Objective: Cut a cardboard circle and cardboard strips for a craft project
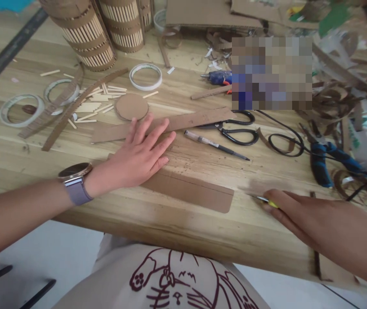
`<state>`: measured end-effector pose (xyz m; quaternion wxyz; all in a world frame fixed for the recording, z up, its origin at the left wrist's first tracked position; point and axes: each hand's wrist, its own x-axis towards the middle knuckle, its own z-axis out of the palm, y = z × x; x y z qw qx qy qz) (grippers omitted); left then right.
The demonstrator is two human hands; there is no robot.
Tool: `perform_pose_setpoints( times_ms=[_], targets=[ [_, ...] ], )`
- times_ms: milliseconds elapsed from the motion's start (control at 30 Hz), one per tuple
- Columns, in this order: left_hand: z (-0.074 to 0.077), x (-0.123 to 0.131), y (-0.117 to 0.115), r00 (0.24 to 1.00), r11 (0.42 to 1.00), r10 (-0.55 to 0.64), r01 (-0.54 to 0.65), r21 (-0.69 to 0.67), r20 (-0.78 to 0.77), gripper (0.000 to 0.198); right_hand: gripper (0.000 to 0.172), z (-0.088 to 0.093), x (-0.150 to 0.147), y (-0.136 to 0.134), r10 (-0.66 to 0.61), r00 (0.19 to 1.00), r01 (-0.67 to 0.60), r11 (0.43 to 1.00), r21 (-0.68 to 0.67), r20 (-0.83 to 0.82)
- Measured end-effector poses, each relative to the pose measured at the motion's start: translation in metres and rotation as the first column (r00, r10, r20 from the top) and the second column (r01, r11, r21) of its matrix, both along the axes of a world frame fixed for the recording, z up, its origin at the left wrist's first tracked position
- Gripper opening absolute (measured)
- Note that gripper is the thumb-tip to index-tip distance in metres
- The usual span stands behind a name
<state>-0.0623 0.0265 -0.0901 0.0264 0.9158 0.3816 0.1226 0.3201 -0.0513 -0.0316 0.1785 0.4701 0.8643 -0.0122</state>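
Note:
My left hand (138,154), a watch on its wrist, lies flat with fingers spread. Its fingertips rest on a long cardboard strip (196,119), and the palm is over the left part of a wider cardboard piece (190,192) with a line along its upper edge and rounded corners. Right of that piece, my right hand (289,210) is closed around a craft knife (269,201) with a yellow-green body; its metal tip points left, apart from the cardboard. Beyond the left fingers sits a cardboard disc (132,107).
Black-handled scissors (240,135), a pen (215,145) and blue pliers (320,161) lie mid-table and right. A glue gun (215,77) is farther back. Tape rolls (145,77), small wooden sticks (90,107) and stick-and-cardboard cylinders (83,38) stand left. Cardboard scraps (338,92) crowd the right; one patch is pixelated.

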Motion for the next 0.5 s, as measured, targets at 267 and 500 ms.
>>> perform_pose_setpoints(
  times_ms=[267,500],
  targets=[
    [-0.002,0.002,-0.002,0.999,1.0,0.013,-0.013,0.015,0.04,0.057,0.013,0.004,-0.102,0.028,0.15,0.984,-0.158,0.984,-0.077,-0.093],
    [-0.003,0.003,-0.001,0.997,1.0,0.014,-0.013,-0.008,0.075,0.053,0.012,0.011,-0.153,0.043,0.13,0.988,-0.112,0.976,-0.189,0.087]
  ],
)
